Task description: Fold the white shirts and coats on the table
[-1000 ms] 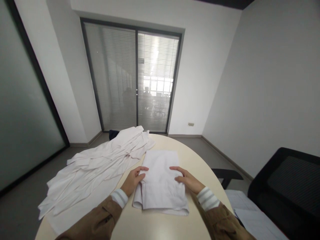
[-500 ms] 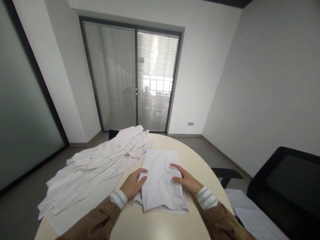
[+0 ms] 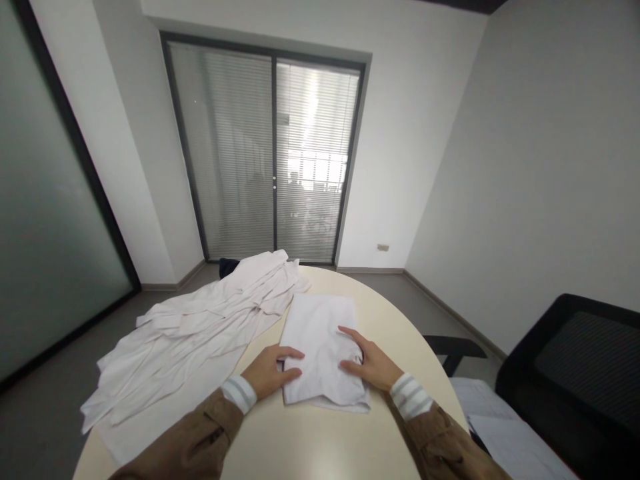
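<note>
A folded white cloth lies on the round cream table in front of me, a rough rectangle with a slightly wavy near edge. At its left side, my left hand grips the edge, with thumb and forefinger over the top. My right hand holds the opposite side in the same way, and the fabric puckers beside its fingers. The other fingers of both hands are partly hidden at the cloth's sides. Left of the folded cloth, a heap of loose white fabric spreads across the table.
A dark item shows behind the heap. To the right stands a black mesh chair with its armrest near the table edge. White papers or cloth lie on its seat. Glass panels with blinds are at the back.
The folded cloth's near edge has drawn away from me, and its lower left flap no longer sticks out. My left hand has moved slightly right, farther over the cloth.
</note>
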Demonstrator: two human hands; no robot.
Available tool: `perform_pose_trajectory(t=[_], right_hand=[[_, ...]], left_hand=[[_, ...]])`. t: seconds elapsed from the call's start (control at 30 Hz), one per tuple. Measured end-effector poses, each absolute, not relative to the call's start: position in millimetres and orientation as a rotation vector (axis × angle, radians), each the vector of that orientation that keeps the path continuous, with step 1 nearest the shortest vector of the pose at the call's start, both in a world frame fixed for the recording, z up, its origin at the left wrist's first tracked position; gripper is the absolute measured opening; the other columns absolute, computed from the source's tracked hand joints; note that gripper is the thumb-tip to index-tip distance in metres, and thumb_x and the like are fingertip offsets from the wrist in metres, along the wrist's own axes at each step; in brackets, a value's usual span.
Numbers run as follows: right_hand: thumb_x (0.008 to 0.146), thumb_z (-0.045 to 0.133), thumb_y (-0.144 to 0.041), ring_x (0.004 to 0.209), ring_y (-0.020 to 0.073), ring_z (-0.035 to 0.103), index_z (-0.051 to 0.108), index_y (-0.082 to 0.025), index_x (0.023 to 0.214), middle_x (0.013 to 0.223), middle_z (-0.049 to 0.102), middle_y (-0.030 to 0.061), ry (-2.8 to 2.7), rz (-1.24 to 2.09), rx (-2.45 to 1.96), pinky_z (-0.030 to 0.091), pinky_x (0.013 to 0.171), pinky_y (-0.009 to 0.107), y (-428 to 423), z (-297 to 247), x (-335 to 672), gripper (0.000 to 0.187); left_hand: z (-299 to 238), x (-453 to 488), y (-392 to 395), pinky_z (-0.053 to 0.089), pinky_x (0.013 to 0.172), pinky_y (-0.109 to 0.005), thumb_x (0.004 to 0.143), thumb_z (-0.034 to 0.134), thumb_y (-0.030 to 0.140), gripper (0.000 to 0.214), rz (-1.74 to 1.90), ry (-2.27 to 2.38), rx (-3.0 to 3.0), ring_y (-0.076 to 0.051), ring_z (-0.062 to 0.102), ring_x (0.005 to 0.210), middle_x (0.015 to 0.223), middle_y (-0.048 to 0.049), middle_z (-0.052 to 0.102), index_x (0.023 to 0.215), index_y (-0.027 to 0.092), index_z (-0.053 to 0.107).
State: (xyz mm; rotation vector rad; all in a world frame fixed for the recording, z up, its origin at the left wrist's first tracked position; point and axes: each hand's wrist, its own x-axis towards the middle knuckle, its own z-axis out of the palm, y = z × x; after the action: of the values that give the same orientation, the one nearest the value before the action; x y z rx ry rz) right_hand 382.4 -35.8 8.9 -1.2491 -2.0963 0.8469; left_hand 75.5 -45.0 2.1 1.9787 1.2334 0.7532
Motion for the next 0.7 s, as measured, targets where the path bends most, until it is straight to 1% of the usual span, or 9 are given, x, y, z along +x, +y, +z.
perform_pose_trajectory(t=[0.1,0.17,0.2,0.27,0.33,0.4,0.47,0.6,0.7], right_hand=[[0.077,0.072,-0.043,0.106,0.0267,0.061,0.059,-0.023,0.128,0.121,0.065,0.0081,-2.069,0.921,-1.135,0.045,0.095,0.039,-33.8,8.2,382.6,0.056],[0.079,0.071,-0.046,0.094,0.0237,0.063,0.067,-0.021,0.111,0.106,0.068,0.0066,-1.975,1.032,-1.095,0.049,0.086,0.036,-31.8,3.9,381.8,0.041],[0.077,0.072,-0.047,0.085,0.0215,0.063,0.067,-0.020,0.107,0.096,0.068,0.0048,-1.918,1.108,-1.088,0.050,0.078,0.033,-30.9,1.1,381.4,0.040],[0.070,0.079,-0.045,0.072,0.0172,0.060,0.064,-0.021,0.110,0.082,0.065,0.0003,-1.826,1.273,-1.070,0.048,0.065,0.028,-29.7,-4.3,380.9,0.048],[0.062,0.085,-0.038,0.067,0.0145,0.057,0.059,-0.023,0.118,0.078,0.062,-0.0027,-1.793,1.374,-1.051,0.046,0.061,0.025,-29.4,-7.6,380.9,0.064],[0.061,0.086,-0.033,0.065,0.0130,0.056,0.057,-0.023,0.123,0.077,0.061,-0.0036,-1.795,1.363,-1.059,0.045,0.059,0.024,-29.8,-7.7,380.7,0.069],[0.064,0.084,-0.031,0.066,0.0124,0.056,0.057,-0.023,0.125,0.078,0.061,-0.0034,-1.772,1.310,-1.066,0.044,0.059,0.023,-30.4,-5.3,380.0,0.067],[0.067,0.078,-0.026,0.075,0.0150,0.061,0.054,-0.022,0.129,0.090,0.066,0.0003,-1.749,1.233,-1.034,0.048,0.065,0.025,-31.5,1.0,377.9,0.066],[0.071,0.072,-0.024,0.093,0.0208,0.064,0.059,-0.020,0.124,0.108,0.068,0.0065,-1.900,0.994,-1.059,0.051,0.079,0.031,-32.6,4.9,378.4,0.055]], left_hand=[[-1.7,72.1,-40.0,0.048,0.089,-0.031,0.069,0.072,0.027,0.040,0.778,1.151,1.842,-0.024,0.065,0.098,0.111,-0.0073,0.072,0.108,0.018,0.073],[-7.4,72.0,-36.5,0.049,0.079,-0.030,0.071,0.071,0.029,0.043,0.852,1.146,1.739,-0.021,0.066,0.085,0.099,-0.0066,0.073,0.111,0.014,0.071],[-10.2,72.5,-35.1,0.049,0.074,-0.029,0.072,0.071,0.031,0.045,0.891,1.144,1.683,-0.019,0.065,0.080,0.093,-0.0056,0.073,0.112,0.013,0.069],[-14.2,73.9,-33.0,0.049,0.069,-0.027,0.072,0.072,0.035,0.052,0.962,1.124,1.565,-0.018,0.064,0.074,0.085,-0.0035,0.071,0.117,0.011,0.066],[-14.7,75.2,-32.2,0.050,0.069,-0.027,0.071,0.075,0.038,0.059,1.028,1.101,1.459,-0.017,0.064,0.074,0.083,-0.0026,0.071,0.122,0.011,0.064],[-12.3,76.5,-32.5,0.052,0.072,-0.028,0.069,0.077,0.039,0.063,1.094,1.081,1.380,-0.018,0.066,0.077,0.087,-0.0036,0.071,0.124,0.011,0.062],[-8.9,78.0,-34.0,0.053,0.077,-0.029,0.067,0.079,0.038,0.070,1.151,1.025,1.324,-0.019,0.067,0.085,0.096,-0.0062,0.072,0.128,0.011,0.059],[-5.6,80.5,-38.3,0.053,0.086,-0.031,0.066,0.080,0.034,0.082,1.199,0.924,1.333,-0.021,0.067,0.097,0.115,-0.0107,0.068,0.139,0.012,0.048],[-8.2,79.2,-38.8,0.055,0.081,-0.033,0.077,0.070,0.031,0.061,1.196,1.080,1.524,-0.021,0.067,0.092,0.112,-0.0094,0.069,0.133,0.015,0.055]])
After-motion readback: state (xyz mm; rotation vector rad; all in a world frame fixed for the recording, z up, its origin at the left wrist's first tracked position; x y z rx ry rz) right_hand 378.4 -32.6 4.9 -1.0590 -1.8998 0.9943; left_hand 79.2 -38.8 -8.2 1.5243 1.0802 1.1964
